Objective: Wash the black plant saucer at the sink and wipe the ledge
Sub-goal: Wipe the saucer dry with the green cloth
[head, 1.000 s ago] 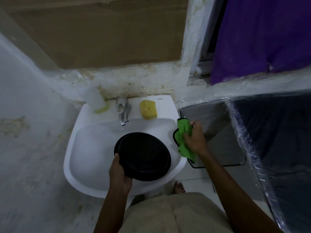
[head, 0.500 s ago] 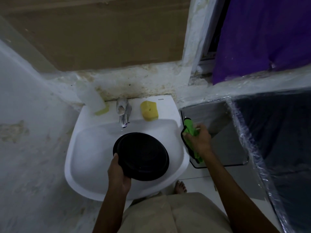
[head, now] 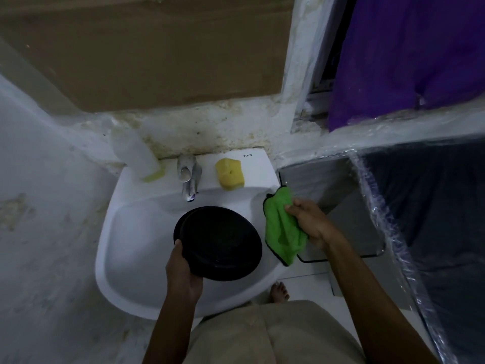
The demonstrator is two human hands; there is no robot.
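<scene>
Left hand (head: 183, 274) grips black saucer (head: 223, 243) at its 8 o'clock rim, tilted over sink (head: 102, 258). Right hand (head: 309, 222) clutches green cloth (head: 280, 229) at saucer's 3 o'clock. Risk: single-point rim grip may slip, dropping the saucer into the basin.

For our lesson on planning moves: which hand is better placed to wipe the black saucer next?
Probably the right hand: it holds the green cloth right beside the saucer. The left hand is busy gripping the saucer's rim over the sink.
</scene>
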